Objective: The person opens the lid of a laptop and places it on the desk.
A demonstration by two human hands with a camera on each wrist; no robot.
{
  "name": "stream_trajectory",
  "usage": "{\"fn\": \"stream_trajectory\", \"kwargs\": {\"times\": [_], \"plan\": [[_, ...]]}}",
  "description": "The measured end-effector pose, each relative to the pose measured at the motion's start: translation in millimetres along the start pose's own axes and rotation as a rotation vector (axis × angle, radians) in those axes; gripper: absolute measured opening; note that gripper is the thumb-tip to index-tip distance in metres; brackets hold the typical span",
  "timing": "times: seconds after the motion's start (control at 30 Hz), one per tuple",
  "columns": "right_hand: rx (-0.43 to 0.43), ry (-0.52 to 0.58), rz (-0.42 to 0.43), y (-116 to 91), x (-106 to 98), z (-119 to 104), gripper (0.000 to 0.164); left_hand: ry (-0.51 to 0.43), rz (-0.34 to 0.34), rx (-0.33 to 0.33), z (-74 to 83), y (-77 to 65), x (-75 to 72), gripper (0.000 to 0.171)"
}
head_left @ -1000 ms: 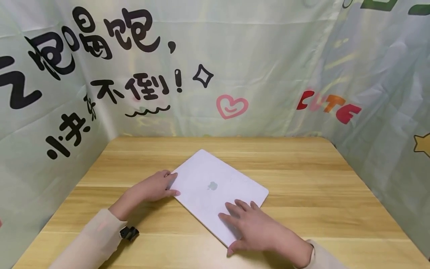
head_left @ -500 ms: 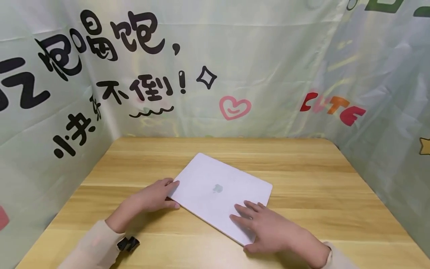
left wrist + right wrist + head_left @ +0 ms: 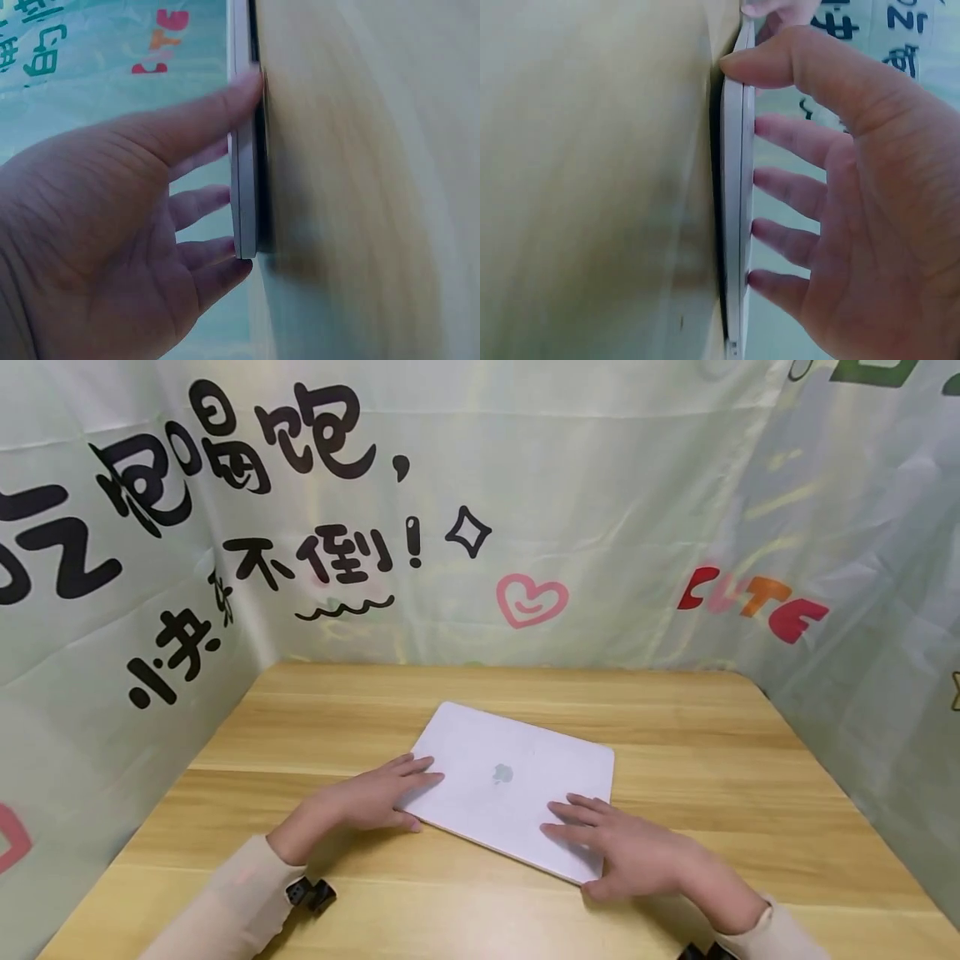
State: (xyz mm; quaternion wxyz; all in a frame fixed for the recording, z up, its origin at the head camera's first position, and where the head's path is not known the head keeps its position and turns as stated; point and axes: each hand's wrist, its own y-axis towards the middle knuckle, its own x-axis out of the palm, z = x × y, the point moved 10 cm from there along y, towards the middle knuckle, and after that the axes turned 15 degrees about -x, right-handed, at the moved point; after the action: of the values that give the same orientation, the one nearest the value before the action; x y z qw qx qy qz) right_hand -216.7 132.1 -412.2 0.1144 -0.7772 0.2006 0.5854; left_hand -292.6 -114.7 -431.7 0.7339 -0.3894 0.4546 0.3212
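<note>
The left hand (image 3: 375, 797) spreads over the nine o'clock end of a closed laptop (image 3: 487, 806), fingers apart on the lid and thumb against the near edge. At four o'clock the right hand (image 3: 637, 852) is also spread wide, its fingertips on the lid and its thumb at the near corner.

The wrist views add what the head view lacks: the laptop's thin side, with a seam between lid and base and a dark strip beneath. The right one shows four separated fingertips in a row against the lid, with a bit of the other hand beyond. Only the head view shows the lid's face and its grey logo (image 3: 502, 774).

The laptop lies flat mid-table, its long axis running from about ten o'clock to four, so the near long edge faces seven. Which long edge carries the hinge, I cannot tell.

Cream sleeves lead back toward seven and five o'clock, a small black device (image 3: 311, 895) at the left cuff. The wooden table (image 3: 660, 718) meets a pale green cloth (image 3: 615, 485) at twelve, printed with black characters, a pink heart (image 3: 532, 602) and "CUTE".
</note>
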Motion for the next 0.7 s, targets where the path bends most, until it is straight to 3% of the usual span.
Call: {"fn": "stream_trajectory", "kwargs": {"times": [0.23,0.47,0.7], "plan": [[-0.023,0.008,0.037,-5,-7,11,0.072,0.048,0.033,0.003,7.6,-4.1,2.0,0.068],[0.050,0.033,0.049,-12,-13,27,0.070,0.075,0.056,-0.033,12.1,-12.0,4.1,0.065],[0.058,0.022,0.053,-16,-14,42,0.068,0.142,0.114,0.004,14.8,-17.0,4.3,0.063]]}}
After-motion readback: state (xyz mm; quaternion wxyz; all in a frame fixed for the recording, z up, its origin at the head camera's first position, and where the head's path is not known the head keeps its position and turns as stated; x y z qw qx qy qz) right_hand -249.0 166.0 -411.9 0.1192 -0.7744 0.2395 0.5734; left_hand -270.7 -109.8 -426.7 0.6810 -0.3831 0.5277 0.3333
